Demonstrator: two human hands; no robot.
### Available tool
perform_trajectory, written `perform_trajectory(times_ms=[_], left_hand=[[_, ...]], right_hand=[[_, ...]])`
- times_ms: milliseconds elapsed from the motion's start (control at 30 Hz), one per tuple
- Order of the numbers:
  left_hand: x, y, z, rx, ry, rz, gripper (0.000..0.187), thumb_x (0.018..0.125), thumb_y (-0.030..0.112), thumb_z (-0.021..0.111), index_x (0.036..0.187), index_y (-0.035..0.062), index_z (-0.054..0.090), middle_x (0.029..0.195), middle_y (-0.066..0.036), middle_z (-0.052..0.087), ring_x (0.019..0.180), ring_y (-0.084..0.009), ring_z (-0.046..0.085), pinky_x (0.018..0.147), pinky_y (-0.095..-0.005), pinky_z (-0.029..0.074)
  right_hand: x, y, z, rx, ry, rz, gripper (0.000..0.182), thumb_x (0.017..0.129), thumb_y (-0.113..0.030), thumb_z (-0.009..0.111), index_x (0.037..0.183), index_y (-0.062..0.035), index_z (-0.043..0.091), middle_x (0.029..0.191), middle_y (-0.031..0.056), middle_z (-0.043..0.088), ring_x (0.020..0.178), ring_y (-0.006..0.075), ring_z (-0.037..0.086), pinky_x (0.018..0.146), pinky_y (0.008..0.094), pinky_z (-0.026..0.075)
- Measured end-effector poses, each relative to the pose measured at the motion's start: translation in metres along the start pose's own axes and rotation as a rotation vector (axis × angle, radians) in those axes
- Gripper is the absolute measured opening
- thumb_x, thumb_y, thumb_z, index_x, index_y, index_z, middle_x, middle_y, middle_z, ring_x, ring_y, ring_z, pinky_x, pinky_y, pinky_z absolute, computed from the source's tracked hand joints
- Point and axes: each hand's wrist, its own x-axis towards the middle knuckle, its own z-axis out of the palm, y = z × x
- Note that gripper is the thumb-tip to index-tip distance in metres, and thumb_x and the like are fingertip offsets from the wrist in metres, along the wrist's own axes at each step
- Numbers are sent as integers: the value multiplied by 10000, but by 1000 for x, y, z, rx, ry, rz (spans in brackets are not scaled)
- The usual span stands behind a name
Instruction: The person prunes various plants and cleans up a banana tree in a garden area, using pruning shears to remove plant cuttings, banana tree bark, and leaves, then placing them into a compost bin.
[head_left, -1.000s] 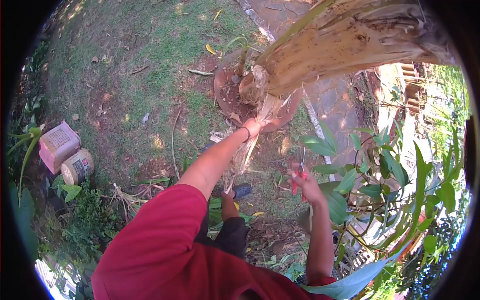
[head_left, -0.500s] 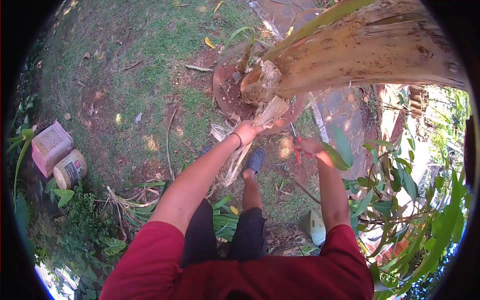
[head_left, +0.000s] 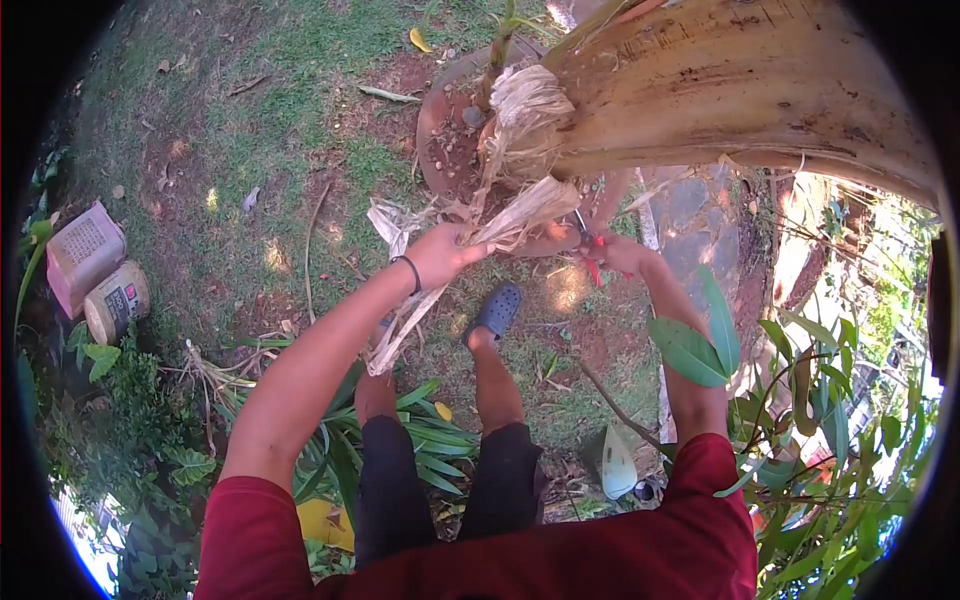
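Observation:
My left hand is closed around a bunch of dry, papery banana leaf strips, whose pale tails hang down past the wrist. My right hand grips red-handled pruning shears, their metal blades right at the lower end of the dry bunch. Above both hands leans the thick brown banana trunk, with more crumpled dry fibre hanging at its base. The trunk rises from a round, reddish-brown planting ring with soil inside.
On the left, a pinkish square container stands beside a round labelled tub. Leafy branches crowd my right forearm. Long green leaves grow around my legs. A stone path runs past the ring's right side.
My left hand has moved left with the dry strips, drawing them outward. The shears have come up closer to the bunch. The whole view has shifted slightly.

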Motion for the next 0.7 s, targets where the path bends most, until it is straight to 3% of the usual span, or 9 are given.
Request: perform_trajectory(times_ms=[100, 167, 200, 233, 300, 433, 500, 567, 700], left_hand=[[3, -7, -3, 23, 44, 35, 507, 865, 439, 686, 1050, -33, 678, 851, -108, 682, 775, -172, 597, 765, -334, 478], [3, 1, -7, 51, -19, -58, 515, 858, 458, 687, 987, -40, 677, 792, -92, 653, 715, -164, 562, 713, -339, 468], [2, 2, -6, 52, -20, -60, 515, 858, 458, 687, 987, -40, 677, 792, -92, 653, 715, -164, 562, 713, -339, 468], [2, 4, -5, 57, 2, -48, 515, 854, 462, 691, 957, -42, 674, 753, -81, 630, 686, -158, 542, 685, -342, 460], [0, 7, -3, 60, 20, -36, 517, 849, 467, 695, 926, -44, 671, 715, -69, 607, 658, -153, 523, 656, -345, 452], [0, 1, -3, 115, 39, -21, 518, 851, 462, 692, 906, -52, 668, 638, -50, 547, 604, -141, 464, 592, -346, 420], [2, -3, -5, 131, 28, -47, 523, 851, 463, 691, 900, -56, 666, 616, -45, 527, 589, -138, 443, 573, -350, 408], [4, -2, -10, 203, -11, -91, 473, 867, 433, 676, 935, -35, 679, 603, -54, 509, 576, -139, 424, 565, -353, 398], [22, -22, -23, 336, -22, -26, 416, 883, 397, 657, 1014, 4, 686, 602, -84, 522, 565, -168, 451, 578, -366, 412]], right_hand=[[-7, 15, -2, -21, -30, 20, 514, 960, -353, 574, 1394, -119, 429, 1314, 86, 569, 1257, 231, 503, 1067, 496, 386], [-12, 21, -7, 247, 45, -37, 535, 958, -316, 588, 1417, -122, 393, 1295, 80, 574, 1266, 232, 496, 1065, 507, 385], [-10, 22, -13, 279, 42, -25, 540, 951, -229, 593, 1428, -112, 369, 1260, 87, 581, 1213, 214, 522, 1042, 432, 411], [-2, 22, -18, 281, 41, -25, 540, 951, -229, 593, 1428, -112, 369, 1260, 87, 581, 1213, 214, 522, 1042, 432, 411], [11, 17, -23, -82, 26, -217, 469, 946, -158, 575, 1386, -82, 429, 1191, 88, 601, 1106, 183, 559, 973, 350, 441], [13, -8, -21, -86, 63, -299, 498, 904, -148, 587, 1371, -45, 450, 1213, 109, 607, 1103, 196, 558, 969, 333, 431], [6, -10, -15, -195, 270, -265, 312, 918, -199, 605, 1159, -3, 590, 1009, 99, 664, 928, 183, 612, 858, 332, 476], [7, -12, -18, -203, 262, -225, 269, 922, -229, 612, 1052, 6, 616, 900, 91, 665, 831, 177, 616, 785, 328, 486], [17, -3, -25, -236, 290, -248, 348, 932, -307, 616, 823, 23, 637, 649, 73, 627, 597, 165, 587, 607, 330, 482]])
